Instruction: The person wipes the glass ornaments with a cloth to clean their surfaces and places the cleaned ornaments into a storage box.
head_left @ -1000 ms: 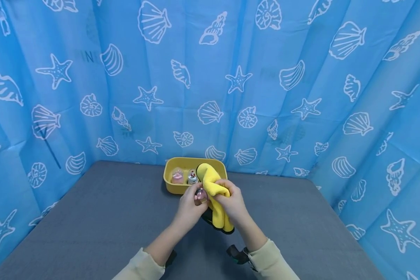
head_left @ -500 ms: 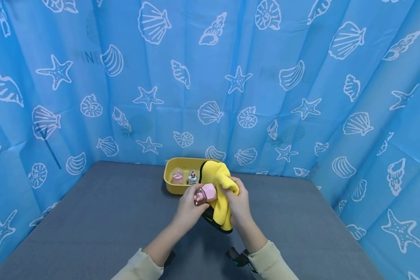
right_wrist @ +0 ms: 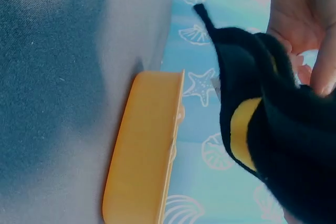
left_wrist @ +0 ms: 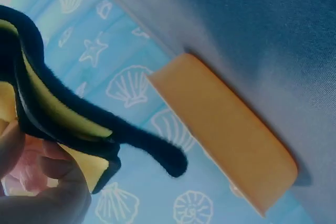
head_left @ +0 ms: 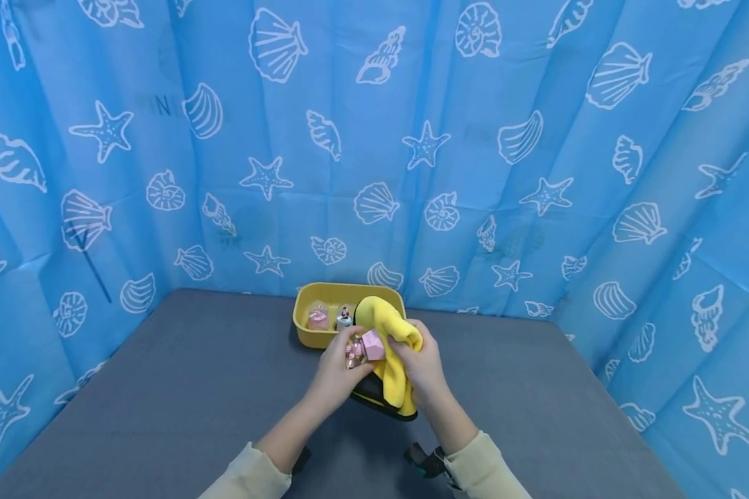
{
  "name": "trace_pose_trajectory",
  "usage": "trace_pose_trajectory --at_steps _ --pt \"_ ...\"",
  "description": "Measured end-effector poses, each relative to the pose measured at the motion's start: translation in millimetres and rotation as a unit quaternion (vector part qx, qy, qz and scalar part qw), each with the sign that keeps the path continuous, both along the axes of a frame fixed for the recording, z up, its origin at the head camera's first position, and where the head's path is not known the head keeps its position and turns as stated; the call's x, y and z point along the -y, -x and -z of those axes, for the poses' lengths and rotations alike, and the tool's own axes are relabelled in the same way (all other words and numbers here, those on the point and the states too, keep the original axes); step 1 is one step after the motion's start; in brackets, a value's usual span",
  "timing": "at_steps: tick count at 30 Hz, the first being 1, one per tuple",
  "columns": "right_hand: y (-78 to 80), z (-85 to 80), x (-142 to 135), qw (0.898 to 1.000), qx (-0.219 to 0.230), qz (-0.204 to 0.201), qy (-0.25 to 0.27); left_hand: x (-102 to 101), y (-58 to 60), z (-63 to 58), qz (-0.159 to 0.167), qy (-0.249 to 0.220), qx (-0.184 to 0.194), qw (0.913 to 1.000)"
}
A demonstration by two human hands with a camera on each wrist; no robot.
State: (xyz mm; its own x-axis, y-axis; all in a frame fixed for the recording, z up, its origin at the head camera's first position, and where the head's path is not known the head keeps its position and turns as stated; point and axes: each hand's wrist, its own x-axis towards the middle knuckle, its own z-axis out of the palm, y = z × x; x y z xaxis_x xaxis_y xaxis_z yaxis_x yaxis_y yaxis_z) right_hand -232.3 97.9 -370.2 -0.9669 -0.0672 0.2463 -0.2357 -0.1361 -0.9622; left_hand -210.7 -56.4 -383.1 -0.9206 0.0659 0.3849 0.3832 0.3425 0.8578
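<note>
In the head view my left hand [head_left: 332,367] grips a small snow globe by its clear dome, its pink faceted base [head_left: 373,346] turned to the right. My right hand [head_left: 427,366] holds a bunched yellow cloth [head_left: 388,326] with a black edge and a dark reverse side. The cloth hangs against the globe's base. From the left wrist, the dark edge of the cloth crosses above my left fingers [left_wrist: 63,187], with pink showing between them. The cloth's dark side [right_wrist: 241,66] covers most of my right hand in the right wrist view.
Behind my hands a yellow bin [head_left: 315,338] stands on the grey table [head_left: 225,388], near the curtain. Inside it are a pink globe [head_left: 318,317] and a pale blue one [head_left: 344,317]. A blue seashell-print curtain [head_left: 374,152] encloses the table's back and sides.
The globe has turned in my left hand, so its pink base, hidden a second ago, now faces the cloth. The cloth has swung away from the base and back, its folds shifting.
</note>
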Motion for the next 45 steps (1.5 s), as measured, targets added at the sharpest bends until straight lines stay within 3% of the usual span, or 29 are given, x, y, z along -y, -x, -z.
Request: trace_pose_trajectory --at_steps 3,7,12,19,24,30,36,41,45 --pt "-1.1 0.2 0 1.0 -0.009 0.005 0.003 2 -0.9 -1.9 0.023 -0.023 0.039 0.9987" --pt "-2.5 -2.4 0 1.0 -0.017 0.018 0.011 4 -2.0 -4.6 0.046 -0.038 0.056 0.9966" --pt "-4.1 -7.7 -2 0.999 -0.028 0.015 0.004 4 -2.2 -5.8 0.023 -0.003 0.026 0.9994" --pt "-6.2 -11.7 1 0.997 -0.03 -0.026 -0.061 0 -1.0 -5.4 0.006 0.041 -0.032 0.9986" --pt "-5.3 -7.6 4 0.996 -0.037 0.02 -0.079 -3 -0.9 -3.1 0.006 0.066 -0.06 0.996" --pt "-0.4 -0.1 2 0.996 -0.029 0.073 -0.029 -4 -0.7 -1.0 0.021 0.029 -0.058 0.9977" --pt "2.7 -0.4 -11 0.995 0.02 0.088 0.03 1 2.4 -1.9 0.04 -0.076 -0.004 0.9963" --pt "-2.2 -1.0 -15 0.999 0.003 0.048 -0.006 0 4.3 -5.0 0.052 -0.108 0.015 0.9927" --pt "-7.0 1.9 -10 0.999 -0.008 0.015 -0.031 -5 5.1 -5.7 0.02 -0.087 0.003 0.996"
